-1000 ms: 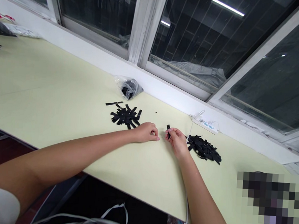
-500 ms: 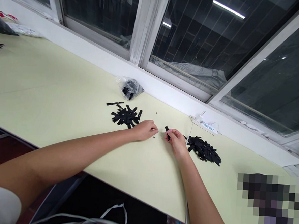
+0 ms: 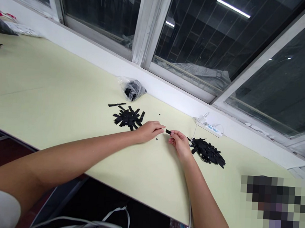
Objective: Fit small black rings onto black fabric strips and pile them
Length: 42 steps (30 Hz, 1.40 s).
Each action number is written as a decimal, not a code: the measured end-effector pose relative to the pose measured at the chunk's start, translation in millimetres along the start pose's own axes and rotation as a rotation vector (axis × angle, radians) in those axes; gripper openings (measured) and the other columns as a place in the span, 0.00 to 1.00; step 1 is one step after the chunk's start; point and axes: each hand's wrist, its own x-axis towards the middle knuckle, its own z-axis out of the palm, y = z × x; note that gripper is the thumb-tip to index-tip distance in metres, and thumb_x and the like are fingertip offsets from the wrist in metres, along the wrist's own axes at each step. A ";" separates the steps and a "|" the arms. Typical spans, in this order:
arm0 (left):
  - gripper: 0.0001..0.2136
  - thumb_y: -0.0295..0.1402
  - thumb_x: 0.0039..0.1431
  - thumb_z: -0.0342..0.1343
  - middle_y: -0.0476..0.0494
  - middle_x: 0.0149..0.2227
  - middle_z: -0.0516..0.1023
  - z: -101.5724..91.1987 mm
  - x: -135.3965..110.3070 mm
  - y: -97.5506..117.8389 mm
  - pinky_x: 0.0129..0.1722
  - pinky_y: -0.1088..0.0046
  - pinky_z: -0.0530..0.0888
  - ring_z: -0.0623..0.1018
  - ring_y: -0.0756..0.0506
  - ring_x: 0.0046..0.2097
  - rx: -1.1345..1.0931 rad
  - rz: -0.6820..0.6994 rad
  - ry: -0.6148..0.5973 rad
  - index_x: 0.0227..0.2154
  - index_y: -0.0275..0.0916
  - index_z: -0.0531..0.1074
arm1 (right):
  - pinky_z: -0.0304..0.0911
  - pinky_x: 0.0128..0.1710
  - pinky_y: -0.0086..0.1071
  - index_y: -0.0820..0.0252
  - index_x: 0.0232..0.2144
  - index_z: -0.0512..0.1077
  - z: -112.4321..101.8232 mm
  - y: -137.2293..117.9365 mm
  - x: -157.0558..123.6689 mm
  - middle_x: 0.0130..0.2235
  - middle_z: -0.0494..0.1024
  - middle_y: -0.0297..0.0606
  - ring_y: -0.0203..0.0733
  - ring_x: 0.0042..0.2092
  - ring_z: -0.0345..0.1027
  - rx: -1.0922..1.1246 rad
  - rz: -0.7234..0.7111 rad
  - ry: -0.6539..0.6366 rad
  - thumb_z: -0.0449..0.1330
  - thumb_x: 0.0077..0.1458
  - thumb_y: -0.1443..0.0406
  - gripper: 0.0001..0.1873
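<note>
My right hand (image 3: 179, 142) pinches a short black fabric strip (image 3: 168, 132) between thumb and fingers, its free end pointing left. Just left of that end is my left hand (image 3: 151, 130), its thumb and fingers stretched toward the strip with a small gap between them. I make out nothing in the left fingers. Below the left fingertips lies a small dark ring-like disc (image 3: 156, 139). A loose pile of black strips (image 3: 127, 118) spreads beyond my left wrist. To the right of my right hand sits a larger heap of black strips (image 3: 208, 151).
A clear plastic bag (image 3: 133, 90) with black pieces stands by the wall. Another tiny dark disc (image 3: 159, 114) lies behind my hands. A white power strip (image 3: 211, 129) rests against the wall, and its cable (image 3: 194, 135) runs beside my right arm. Windows line the back.
The strip in my right hand has turned from nearly upright to nearly level, pointing left. My left fingers have straightened and moved slightly right, closer to it.
</note>
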 end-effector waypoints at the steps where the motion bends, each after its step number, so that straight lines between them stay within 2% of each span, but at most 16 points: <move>1: 0.16 0.41 0.66 0.51 0.43 0.38 0.77 -0.6 -0.1 1.2 0.44 0.70 0.70 0.75 0.46 0.40 -0.035 -0.002 0.002 0.46 0.39 0.78 | 0.66 0.34 0.34 0.54 0.31 0.75 -0.1 0.3 0.3 0.28 0.73 0.30 0.35 0.27 0.65 -0.002 0.000 -0.004 0.70 0.39 0.56 0.16; 6: 0.16 0.43 0.64 0.52 0.46 0.32 0.79 -1.7 -1.1 3.9 0.34 0.72 0.70 0.75 0.48 0.31 -0.145 -0.074 -0.031 0.43 0.39 0.80 | 0.65 0.33 0.33 0.55 0.29 0.74 0.0 0.5 0.6 0.25 0.70 0.28 0.35 0.26 0.64 0.011 0.005 -0.005 0.70 0.38 0.56 0.15; 12: 0.16 0.39 0.67 0.48 0.44 0.34 0.76 -0.6 -1.1 4.5 0.41 0.70 0.71 0.76 0.47 0.37 -0.034 0.025 -0.004 0.44 0.39 0.79 | 0.65 0.33 0.33 0.55 0.29 0.74 0.5 -0.3 -0.4 0.28 0.70 0.30 0.35 0.27 0.65 0.022 0.004 -0.012 0.70 0.38 0.56 0.15; 14: 0.15 0.35 0.66 0.47 0.42 0.38 0.77 1.1 -1.1 3.7 0.42 0.70 0.72 0.76 0.47 0.38 -0.075 0.004 0.004 0.46 0.38 0.77 | 0.65 0.33 0.33 0.55 0.29 0.74 0.6 0.1 -0.1 0.29 0.71 0.30 0.35 0.28 0.65 0.017 0.001 -0.013 0.70 0.39 0.56 0.15; 17: 0.14 0.32 0.64 0.50 0.41 0.41 0.79 4.2 -1.0 1.9 0.41 0.71 0.74 0.78 0.49 0.37 -0.256 -0.099 -0.002 0.48 0.36 0.75 | 0.65 0.34 0.34 0.55 0.29 0.74 0.8 0.5 0.2 0.29 0.71 0.31 0.36 0.28 0.65 0.005 -0.001 -0.013 0.70 0.38 0.56 0.15; 20: 0.11 0.34 0.60 0.57 0.42 0.37 0.81 6.2 -0.4 0.8 0.40 0.71 0.75 0.79 0.48 0.37 -0.414 -0.173 0.022 0.43 0.36 0.75 | 0.65 0.33 0.34 0.56 0.29 0.74 1.3 0.4 -0.3 0.29 0.71 0.31 0.36 0.28 0.64 -0.007 -0.008 -0.014 0.70 0.38 0.56 0.16; 23: 0.09 0.36 0.57 0.60 0.44 0.33 0.80 5.9 0.6 1.1 0.38 0.72 0.75 0.79 0.48 0.36 -0.435 -0.153 0.039 0.35 0.36 0.76 | 0.64 0.33 0.33 0.57 0.29 0.73 1.8 -0.1 -1.2 0.29 0.70 0.30 0.35 0.28 0.63 -0.022 -0.021 -0.026 0.69 0.38 0.55 0.16; 25: 0.09 0.37 0.57 0.60 0.45 0.32 0.79 4.7 1.3 2.0 0.36 0.72 0.74 0.78 0.48 0.35 -0.415 -0.133 0.045 0.34 0.36 0.76 | 0.63 0.33 0.32 0.57 0.29 0.73 1.7 -0.2 -1.6 0.29 0.70 0.29 0.34 0.28 0.63 -0.030 -0.030 -0.035 0.69 0.39 0.55 0.16; 27: 0.08 0.37 0.57 0.60 0.44 0.34 0.80 3.1 2.1 3.0 0.37 0.72 0.73 0.78 0.48 0.37 -0.370 -0.105 0.062 0.33 0.36 0.77 | 0.62 0.33 0.32 0.57 0.30 0.73 1.3 0.1 -1.4 0.28 0.69 0.29 0.34 0.27 0.62 -0.036 -0.032 -0.037 0.69 0.39 0.54 0.17; 29: 0.07 0.36 0.56 0.61 0.42 0.41 0.80 1.7 2.7 3.5 0.39 0.72 0.72 0.78 0.46 0.42 -0.317 -0.066 0.088 0.33 0.37 0.78 | 0.62 0.33 0.32 0.56 0.30 0.73 0.7 0.5 -0.9 0.26 0.69 0.28 0.34 0.27 0.62 -0.044 -0.034 -0.040 0.69 0.39 0.54 0.17; 32: 0.07 0.36 0.56 0.61 0.40 0.52 0.76 1.1 2.9 2.6 0.48 0.68 0.71 0.75 0.43 0.52 -0.285 -0.036 0.103 0.32 0.38 0.78 | 0.61 0.32 0.33 0.56 0.31 0.73 0.2 0.7 -0.8 0.25 0.68 0.28 0.35 0.27 0.62 -0.066 -0.045 -0.069 0.67 0.40 0.53 0.17; 36: 0.07 0.36 0.58 0.59 0.40 0.56 0.74 3.0 1.0 0.7 0.54 0.65 0.68 0.72 0.42 0.57 -0.343 -0.048 0.011 0.33 0.38 0.76 | 0.62 0.33 0.33 0.56 0.32 0.73 1.8 -0.3 -2.7 0.26 0.69 0.29 0.35 0.27 0.63 -0.103 -0.063 -0.114 0.66 0.42 0.53 0.17; 39: 0.08 0.37 0.58 0.59 0.41 0.49 0.79 3.1 -0.5 1.8 0.50 0.67 0.70 0.76 0.44 0.50 -0.355 -0.064 -0.071 0.35 0.38 0.77 | 0.63 0.33 0.34 0.56 0.32 0.74 4.1 -1.3 -4.4 0.27 0.71 0.30 0.35 0.27 0.62 -0.129 -0.081 -0.140 0.65 0.43 0.53 0.16; 42: 0.08 0.36 0.57 0.59 0.45 0.38 0.81 1.1 -0.9 4.1 0.45 0.70 0.70 0.77 0.46 0.42 -0.287 -0.070 -0.065 0.35 0.38 0.78 | 0.62 0.33 0.34 0.56 0.32 0.74 5.3 -1.2 -5.1 0.26 0.71 0.31 0.36 0.27 0.62 -0.143 -0.097 -0.159 0.65 0.44 0.53 0.16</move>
